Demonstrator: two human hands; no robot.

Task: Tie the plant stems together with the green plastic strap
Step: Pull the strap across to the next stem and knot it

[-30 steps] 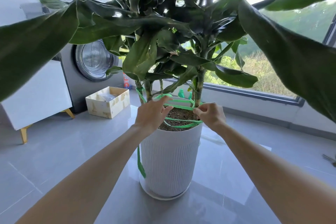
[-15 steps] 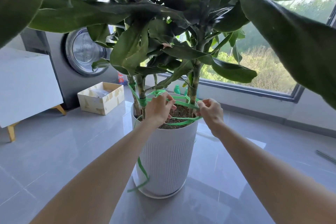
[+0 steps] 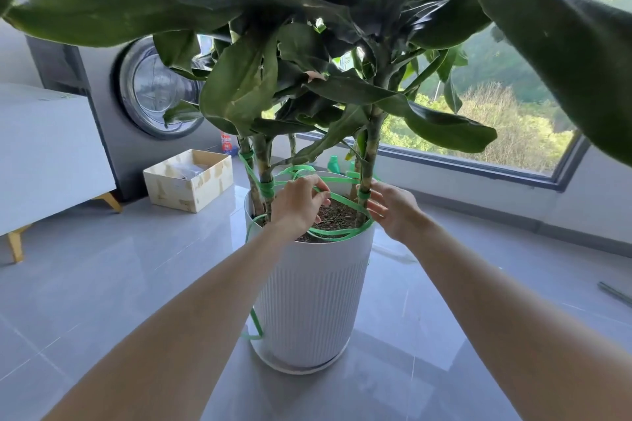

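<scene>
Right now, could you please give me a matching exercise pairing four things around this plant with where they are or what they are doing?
Things:
1 left hand
2 right hand
3 cardboard box
4 white pot

States:
A on the floor by the washing machine
B pinches the green strap
C holds soil
D fingers spread near a wrapped stem

Pairs: 1-B; 2-D; 3-A; 4-C

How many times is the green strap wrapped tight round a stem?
3. The strap wraps high on the far-left stem, lower on the stem beside it, and on the right stem by the right hand. Leaves may hide more.
</scene>
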